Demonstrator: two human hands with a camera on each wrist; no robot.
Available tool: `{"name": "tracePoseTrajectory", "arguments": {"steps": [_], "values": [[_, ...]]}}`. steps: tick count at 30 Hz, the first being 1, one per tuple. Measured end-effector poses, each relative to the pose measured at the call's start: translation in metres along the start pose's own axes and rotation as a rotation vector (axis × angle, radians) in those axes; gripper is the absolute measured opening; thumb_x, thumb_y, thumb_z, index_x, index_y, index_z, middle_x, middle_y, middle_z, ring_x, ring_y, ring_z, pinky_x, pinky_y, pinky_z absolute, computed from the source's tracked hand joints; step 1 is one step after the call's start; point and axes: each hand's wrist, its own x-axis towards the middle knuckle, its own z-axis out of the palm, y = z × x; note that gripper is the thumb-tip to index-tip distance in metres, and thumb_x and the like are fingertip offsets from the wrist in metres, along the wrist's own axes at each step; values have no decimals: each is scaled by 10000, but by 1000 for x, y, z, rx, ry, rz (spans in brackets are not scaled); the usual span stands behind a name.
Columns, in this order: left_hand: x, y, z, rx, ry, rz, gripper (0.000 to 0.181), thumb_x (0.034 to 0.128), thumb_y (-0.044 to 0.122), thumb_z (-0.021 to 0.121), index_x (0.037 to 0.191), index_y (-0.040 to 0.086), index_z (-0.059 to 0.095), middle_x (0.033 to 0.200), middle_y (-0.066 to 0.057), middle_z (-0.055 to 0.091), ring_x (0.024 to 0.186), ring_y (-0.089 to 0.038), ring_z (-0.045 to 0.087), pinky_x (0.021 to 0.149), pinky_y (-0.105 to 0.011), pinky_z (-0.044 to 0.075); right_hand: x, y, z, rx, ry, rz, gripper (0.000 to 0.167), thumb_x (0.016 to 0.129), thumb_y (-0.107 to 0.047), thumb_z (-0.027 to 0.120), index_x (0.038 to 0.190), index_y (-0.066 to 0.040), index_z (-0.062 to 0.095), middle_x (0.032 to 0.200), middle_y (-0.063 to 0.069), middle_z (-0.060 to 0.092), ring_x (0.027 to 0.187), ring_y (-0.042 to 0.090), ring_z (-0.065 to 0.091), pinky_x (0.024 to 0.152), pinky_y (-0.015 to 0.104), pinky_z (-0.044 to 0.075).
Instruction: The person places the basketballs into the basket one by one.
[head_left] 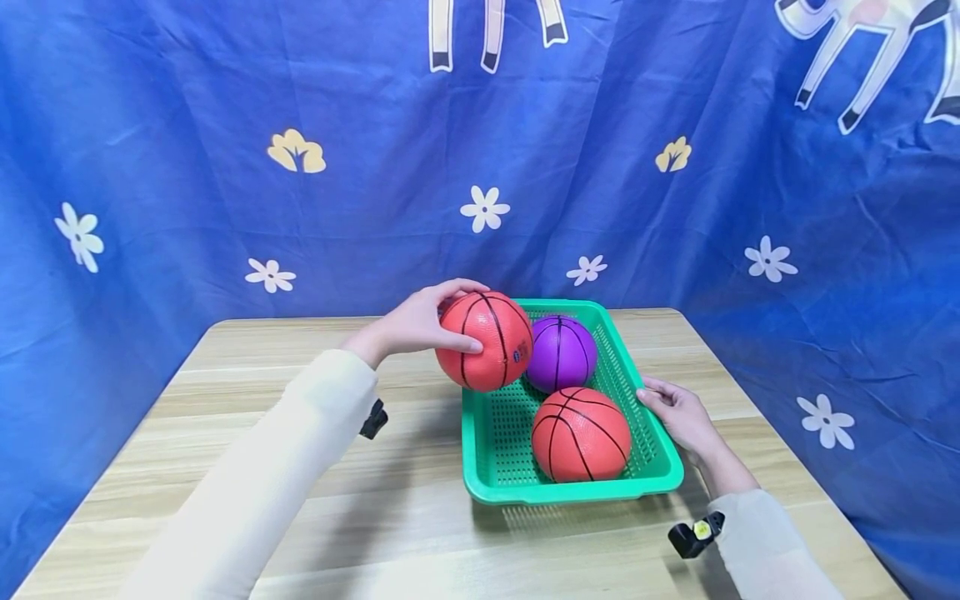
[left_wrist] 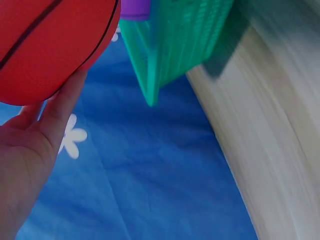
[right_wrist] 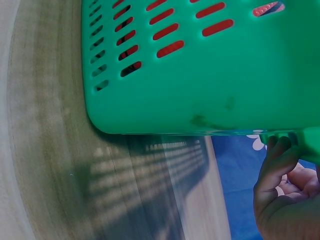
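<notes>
My left hand [head_left: 420,321] grips an orange-red toy basketball [head_left: 491,354] with black lines, thumb on its near side and fingers over the top. That ball is above the left rim of a green plastic basket [head_left: 570,493]. Inside the basket sit a purple ball [head_left: 561,354] toward the back and a second orange-red basketball [head_left: 581,435] in front. On the basket's right rim, my right hand [head_left: 678,417] holds the edge, thumb on top. In the right wrist view, curled fingers [right_wrist: 277,170] show under the rim.
A wood-grain table [head_left: 405,517] lies under the basket. Behind it and on both sides hangs a blue curtain [head_left: 375,208] with white flowers. Black wrist cameras [head_left: 693,537] are strapped near both sleeves. The basket's slotted wall [right_wrist: 200,90] casts a shadow on the table.
</notes>
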Motion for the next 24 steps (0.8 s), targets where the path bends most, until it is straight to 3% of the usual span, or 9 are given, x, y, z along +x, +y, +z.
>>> {"name": "tracePoseTrajectory", "arguments": {"steps": [11, 24], "values": [[16, -11, 27, 14, -37, -44, 692, 710, 308, 828, 1317, 266, 498, 1157, -24, 575, 1037, -224, 553, 758, -352, 544, 0, 1, 1, 28, 2, -4, 572, 968, -276, 574, 1401, 55, 402, 1200, 188, 600, 861, 79, 646, 735, 282, 548], [31, -25, 53, 45, -57, -41, 738, 698, 326, 846, 1337, 223, 490, 1199, -6, 554, 1062, -196, 546, 791, -333, 531, -1, 0, 1, 24, 9, -4, 567, 971, -273, 570, 1404, 52, 402, 1209, 196, 594, 857, 63, 641, 733, 270, 545]]}}
